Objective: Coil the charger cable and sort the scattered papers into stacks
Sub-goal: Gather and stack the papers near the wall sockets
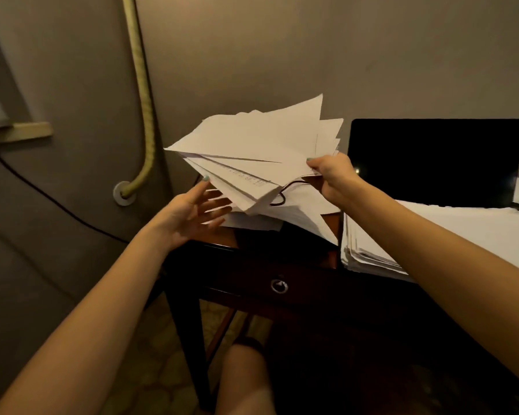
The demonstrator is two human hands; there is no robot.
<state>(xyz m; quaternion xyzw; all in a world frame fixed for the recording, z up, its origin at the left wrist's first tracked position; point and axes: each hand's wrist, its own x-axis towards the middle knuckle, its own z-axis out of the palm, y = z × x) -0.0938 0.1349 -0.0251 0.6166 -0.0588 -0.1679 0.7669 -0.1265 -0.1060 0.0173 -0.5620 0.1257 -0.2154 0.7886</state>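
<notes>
Both arms reach over the desk (222, 236), papers lifted.
Left of the laptop (438, 160), my right hand (333, 178) pinches the fanned papers (252, 145) aloft; my left hand (189, 214) spreads wide at their lower edge. A black cable (280, 196) loops just beneath them.

R hand (331, 175) pinches fanned papers (252, 148); L hand (189, 212) open beneath.
</notes>
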